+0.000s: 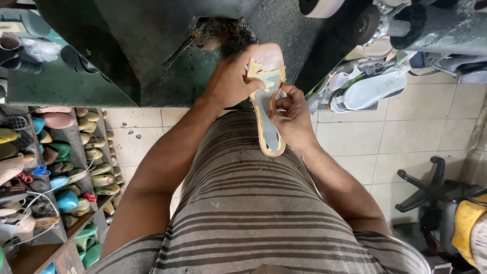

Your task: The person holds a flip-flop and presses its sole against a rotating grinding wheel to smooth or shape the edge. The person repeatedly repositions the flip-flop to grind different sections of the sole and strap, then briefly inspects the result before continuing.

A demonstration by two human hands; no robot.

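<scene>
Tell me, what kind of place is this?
Probably a shoemaker's workshop. The left hand and right hand hold an unfinished shoe sole, shelves hold many colourful foot-shaped shoe forms, and a big green machine stands in front.

Wooden shelves (pixel 76 152) crowded with coloured shoe lasts (pixel 96 167) are seen at lower left. A dark green machine (pixel 101 61) fills the upper left. White sandals (pixel 373 90) are piled at upper right, and a black chair base (pixel 431 187) is spotted on the tiled floor (pixel 406 137) at lower right.
</scene>
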